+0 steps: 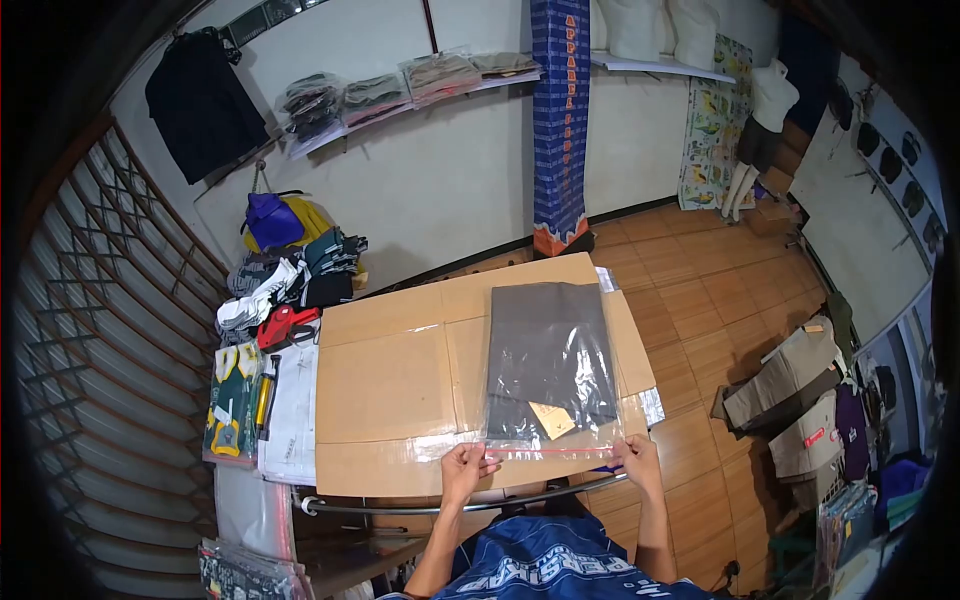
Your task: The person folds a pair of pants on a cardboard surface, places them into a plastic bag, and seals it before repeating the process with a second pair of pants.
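Note:
A clear plastic bag (500, 447) lies flat on the cardboard sheet (385, 375), its near edge marked by a red strip. Inside it is a folded dark grey garment (545, 340) with a tan tag (552, 420) near the lower edge. My left hand (468, 470) pinches the bag's near left corner. At the near right corner, my right hand (638, 462) holds the bag between thumb and fingers. Between the two hands the red-striped edge is stretched nearly straight.
Left of the cardboard are a red tool (288, 327), a yellow-and-black pump-like item (265, 398), a bagged green garment (233, 400) and piled clothes (335, 262). A curved metal rail (420, 510) runs along the near edge. Packed garments (440, 77) sit on a wall shelf.

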